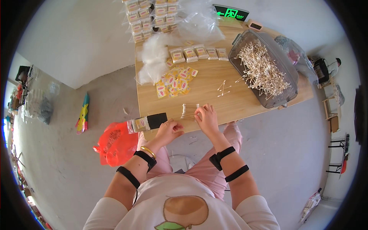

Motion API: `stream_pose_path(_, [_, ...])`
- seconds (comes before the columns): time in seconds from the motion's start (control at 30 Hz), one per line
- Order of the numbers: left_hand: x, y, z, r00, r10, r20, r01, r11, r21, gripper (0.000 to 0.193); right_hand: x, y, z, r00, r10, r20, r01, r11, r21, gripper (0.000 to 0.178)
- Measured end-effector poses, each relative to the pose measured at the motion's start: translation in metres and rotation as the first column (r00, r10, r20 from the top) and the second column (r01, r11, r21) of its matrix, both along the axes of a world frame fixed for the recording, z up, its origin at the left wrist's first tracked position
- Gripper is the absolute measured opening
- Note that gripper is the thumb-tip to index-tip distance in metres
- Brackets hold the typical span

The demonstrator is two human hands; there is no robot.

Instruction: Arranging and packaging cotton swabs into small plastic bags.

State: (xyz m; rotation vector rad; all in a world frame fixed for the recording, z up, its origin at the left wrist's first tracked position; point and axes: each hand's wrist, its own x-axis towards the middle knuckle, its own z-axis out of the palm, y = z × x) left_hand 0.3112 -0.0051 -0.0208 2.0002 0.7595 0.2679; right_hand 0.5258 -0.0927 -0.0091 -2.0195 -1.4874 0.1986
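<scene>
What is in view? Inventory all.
Table: one, tan, centre
Tub: one, grey, right end
Swabs: countless, white, in tub
Loose swabs: few, white, midtable
Swab row: one, white, near edge
Cards: many, yellow, centre left
Packs: five, clear, far side
Stacked packs: many, clear, far left
Plastic bags: pile, clear, far left
Sign: one, green, far edge
Display box: one, pale, beyond tub
Block: one, black, near left
Single pack: one, clear, beside block
Bag: one, red, beside table
Clutter: several, mixed, room edges
Left hand: one, bare, by block
Right hand: one, bare, at row

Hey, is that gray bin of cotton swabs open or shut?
Open: the gray bin has no lid over it, and the heaped cotton swabs inside show uncovered.
</scene>
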Motion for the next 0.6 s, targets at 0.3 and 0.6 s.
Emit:
stream_pose_path(0.3, [0.002, 0.004, -0.001, 0.998, -0.033, -0.049, 0.032, 0.999, -0.031, 0.027, -0.005, -0.001, 0.001, 0.999, 0.023, 0.038, -0.024, 0.999, 0.023, 0.013])
stream_pose_path(0.6, [0.002, 0.003, -0.004, 0.999, -0.026, -0.047, 0.025, 0.999, -0.022, 0.025, -0.012, 0.006, 0.005, 0.989, 0.064, 0.130, -0.055, 0.996, -0.067, 0.025])
